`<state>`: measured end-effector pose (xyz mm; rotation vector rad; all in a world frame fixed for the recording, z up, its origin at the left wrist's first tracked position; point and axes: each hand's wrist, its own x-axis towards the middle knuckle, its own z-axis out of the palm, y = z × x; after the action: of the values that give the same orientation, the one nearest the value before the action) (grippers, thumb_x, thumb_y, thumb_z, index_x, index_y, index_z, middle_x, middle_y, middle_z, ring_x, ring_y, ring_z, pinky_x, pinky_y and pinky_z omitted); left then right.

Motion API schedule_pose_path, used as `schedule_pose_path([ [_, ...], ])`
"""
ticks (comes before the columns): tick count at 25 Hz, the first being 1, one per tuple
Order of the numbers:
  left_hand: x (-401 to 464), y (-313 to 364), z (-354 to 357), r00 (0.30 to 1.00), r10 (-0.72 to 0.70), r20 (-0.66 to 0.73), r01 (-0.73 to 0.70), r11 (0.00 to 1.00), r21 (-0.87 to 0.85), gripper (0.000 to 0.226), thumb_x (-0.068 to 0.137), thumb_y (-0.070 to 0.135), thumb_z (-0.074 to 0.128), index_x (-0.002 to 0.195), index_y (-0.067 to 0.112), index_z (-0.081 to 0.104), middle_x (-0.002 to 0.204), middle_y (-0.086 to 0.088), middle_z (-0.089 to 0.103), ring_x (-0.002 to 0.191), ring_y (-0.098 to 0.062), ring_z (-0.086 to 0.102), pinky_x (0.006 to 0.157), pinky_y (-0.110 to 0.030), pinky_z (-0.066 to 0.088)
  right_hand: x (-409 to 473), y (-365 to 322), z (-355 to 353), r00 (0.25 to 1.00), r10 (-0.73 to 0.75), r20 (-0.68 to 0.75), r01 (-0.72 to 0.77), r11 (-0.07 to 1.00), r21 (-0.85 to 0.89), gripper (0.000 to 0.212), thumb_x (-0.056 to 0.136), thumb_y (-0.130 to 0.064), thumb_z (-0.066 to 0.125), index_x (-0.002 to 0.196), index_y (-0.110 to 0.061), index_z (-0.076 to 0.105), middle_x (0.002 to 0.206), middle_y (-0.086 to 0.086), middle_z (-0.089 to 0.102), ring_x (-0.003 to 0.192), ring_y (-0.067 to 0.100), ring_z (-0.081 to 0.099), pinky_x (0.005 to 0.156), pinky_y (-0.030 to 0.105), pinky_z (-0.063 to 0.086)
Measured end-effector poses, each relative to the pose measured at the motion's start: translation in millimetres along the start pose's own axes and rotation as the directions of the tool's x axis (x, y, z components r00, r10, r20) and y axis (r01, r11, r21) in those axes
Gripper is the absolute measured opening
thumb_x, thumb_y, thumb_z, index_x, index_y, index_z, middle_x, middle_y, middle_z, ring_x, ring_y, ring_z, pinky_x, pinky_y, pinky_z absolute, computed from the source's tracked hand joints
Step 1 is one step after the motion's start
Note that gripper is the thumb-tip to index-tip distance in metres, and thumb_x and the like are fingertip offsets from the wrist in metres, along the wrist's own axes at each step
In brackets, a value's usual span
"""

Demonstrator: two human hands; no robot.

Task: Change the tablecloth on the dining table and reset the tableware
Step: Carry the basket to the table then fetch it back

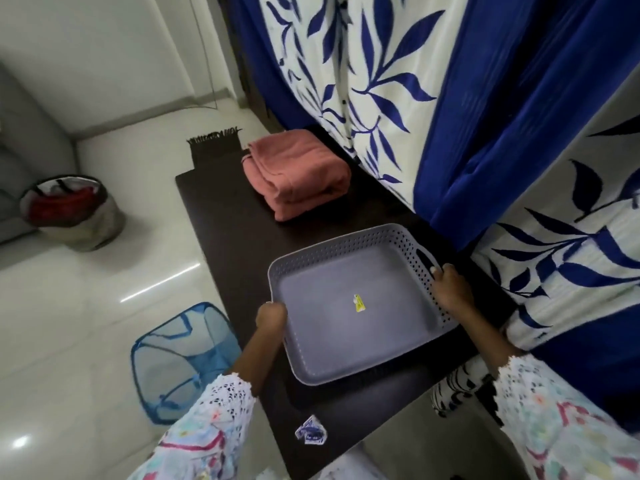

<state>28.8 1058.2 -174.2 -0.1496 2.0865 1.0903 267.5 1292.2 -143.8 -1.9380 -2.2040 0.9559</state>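
Pale glossy floor tiles [86, 306] are spreading out to the left of a long dark table [235, 216], which is serving as the landmark for everything else. Hanging along the table's right side, a white tablecloth [398, 81] with blue leaf print and broad blue borders is draping down in folds. On the table's near half, a grey perforated tray [346, 306] is sitting, empty apart from a small yellow sticker [359, 303] on its floor. A folded pink cloth [298, 173] is lying on the table's far half, apart from the tray, and a dark fringed mat [213, 147] is showing at the table's far end. Off the table's left edge, a blue mesh hamper [180, 362] is standing on the floor near the tray, and a round fabric basket [72, 213] holding something red is standing further away. The person's left hand [271, 315] is closing its grip around the tray's left rim, while the right hand [452, 285] is clenching the tray's right handle. Both lace-cuffed sleeves [225, 393] are reaching in from the table's near end.
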Motion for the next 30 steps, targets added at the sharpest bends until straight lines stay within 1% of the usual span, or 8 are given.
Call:
schedule_pose_path([
  [4,-34,-11,-78,0.986,0.154,-0.058,-0.162,0.973,-0.165,0.027,0.097,0.027,0.044,0.106,0.007,0.061,0.096,-0.009,0.064,0.087,-0.025,0.060,0.076,-0.031,0.048,-64,-33,21,0.987,-0.131,-0.089,0.137,0.989,0.059,0.035,0.099,-0.033,0.036,0.111,-0.003,0.049,0.109,0.025,0.060,0.098,0.040,0.057,0.081,0.043,0.043],
  [7,-54,-45,-156,0.979,0.188,-0.080,-0.204,0.888,-0.411,0.029,0.097,0.033,0.047,0.109,0.011,0.061,0.094,-0.009,0.068,0.087,-0.028,0.064,0.082,-0.038,0.054,-119,-74,55,0.967,-0.245,-0.062,0.251,0.962,0.105,0.029,0.098,-0.031,0.039,0.105,-0.006,0.051,0.105,0.024,0.062,0.097,0.041,0.057,0.085,0.046,0.045],
  [10,-61,-99,-247,0.978,0.147,-0.146,-0.204,0.802,-0.562,0.033,0.095,0.035,0.052,0.115,0.011,0.063,0.108,-0.020,0.068,0.100,-0.040,0.063,0.091,-0.056,0.049,-179,-131,100,0.920,-0.392,-0.002,0.390,0.916,0.099,0.026,0.098,-0.030,0.040,0.098,-0.007,0.052,0.098,0.026,0.062,0.092,0.043,0.058,0.079,0.046,0.046],
  [14,-88,-163,-357,0.966,0.089,-0.242,-0.241,0.646,-0.724,0.024,0.096,0.029,0.050,0.111,0.018,0.065,0.103,-0.011,0.070,0.089,-0.029,0.066,0.084,-0.048,0.055,-258,-205,169,0.832,-0.546,0.101,0.541,0.838,0.071,0.023,0.097,-0.031,0.040,0.092,-0.011,0.050,0.093,0.024,0.063,0.088,0.042,0.059,0.077,0.046,0.048],
  [18,-121,-251,-468,0.909,0.021,-0.416,-0.361,0.535,-0.764,0.030,0.097,0.031,0.048,0.120,0.017,0.061,0.107,-0.011,0.070,0.094,-0.029,0.067,0.083,-0.045,0.055,-363,-284,249,0.682,-0.698,0.221,0.687,0.714,0.134,0.020,0.098,-0.019,0.043,0.094,-0.002,0.053,0.090,0.028,0.059,0.089,0.044,0.058,0.069,0.039,0.038],
  [23,-177,-355,-576,0.803,-0.145,-0.578,-0.477,0.425,-0.769,0.030,0.099,0.027,0.045,0.122,0.017,0.059,0.103,-0.007,0.070,0.086,-0.022,0.069,0.074,-0.035,0.057,-495,-360,348,0.443,-0.819,0.364,0.831,0.528,0.177,0.021,0.097,-0.017,0.043,0.100,0.001,0.053,0.101,0.035,0.060,0.094,0.047,0.057,0.074,0.042,0.041],
  [26,-209,-422,-634,0.676,-0.265,-0.688,-0.586,0.372,-0.719,0.031,0.102,0.022,0.038,0.129,0.018,0.052,0.107,-0.007,0.067,0.087,-0.019,0.067,0.063,-0.026,0.057,-585,-404,420,0.222,-0.857,0.465,0.897,0.366,0.247,0.022,0.098,-0.019,0.041,0.100,-0.001,0.053,0.101,0.032,0.061,0.092,0.045,0.057,0.070,0.038,0.036],
  [30,-243,-483,-690,0.551,-0.348,-0.758,-0.685,0.330,-0.649,0.033,0.102,0.018,0.036,0.132,0.014,0.048,0.109,-0.007,0.064,0.081,-0.015,0.070,0.063,-0.025,0.056,-689,-445,488,0.029,-0.842,0.539,0.914,0.241,0.327,0.024,0.099,-0.020,0.040,0.105,0.000,0.052,0.102,0.029,0.063,0.094,0.044,0.058,0.070,0.037,0.034],
])
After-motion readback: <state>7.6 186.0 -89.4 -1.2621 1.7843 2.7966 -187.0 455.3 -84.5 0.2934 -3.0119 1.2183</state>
